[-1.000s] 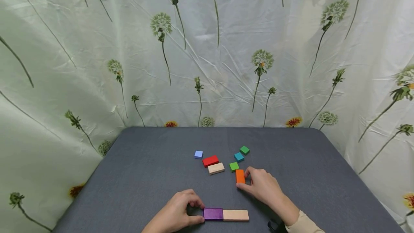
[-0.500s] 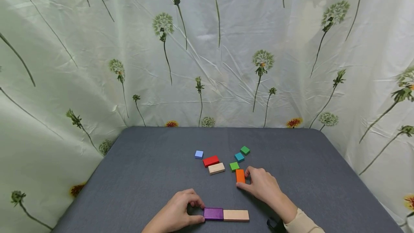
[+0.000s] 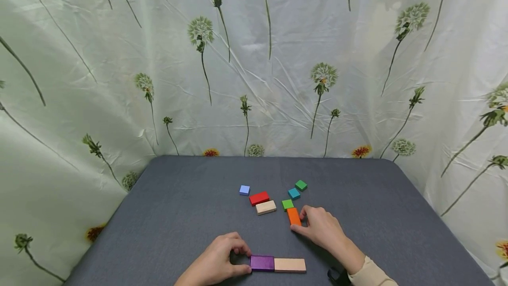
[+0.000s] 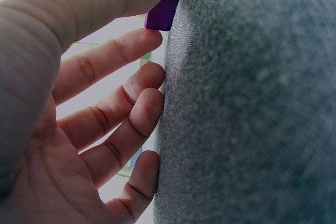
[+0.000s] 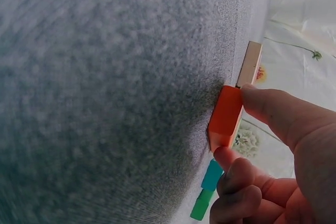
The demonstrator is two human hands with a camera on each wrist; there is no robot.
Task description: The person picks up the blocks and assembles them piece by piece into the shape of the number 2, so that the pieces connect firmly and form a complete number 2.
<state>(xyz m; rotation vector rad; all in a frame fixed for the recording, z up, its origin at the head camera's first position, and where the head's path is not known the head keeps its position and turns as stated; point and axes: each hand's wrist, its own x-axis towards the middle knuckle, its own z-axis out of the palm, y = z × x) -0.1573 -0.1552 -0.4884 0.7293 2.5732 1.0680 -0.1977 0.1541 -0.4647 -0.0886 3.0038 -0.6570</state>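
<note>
My left hand (image 3: 220, 259) pinches the left end of a purple block (image 3: 262, 263) between thumb and index finger at its near and far corners. In the left wrist view the thumb lies against that purple block (image 4: 164, 9), while the other fingers are loosely bent by the cloth. A light wooden block (image 3: 290, 265) lies end to end with the purple one, on its right. My right hand (image 3: 323, 228) pinches an orange block (image 3: 293, 216) by its ends; the right wrist view shows thumb and index finger on the orange block (image 5: 227, 111). A light green block (image 3: 287, 205) lies right behind it.
Behind the hands lie a red block (image 3: 259, 197), a wooden block (image 3: 266, 207), a pale blue block (image 3: 244, 190), a teal block (image 3: 294, 193) and a dark green block (image 3: 301, 185). The grey cloth-covered table (image 3: 178, 202) ends at a flowered curtain (image 3: 278, 100).
The orange block has turned slightly in my right hand, its far end swinging left. My left hand, the purple block and the other blocks stay in place.
</note>
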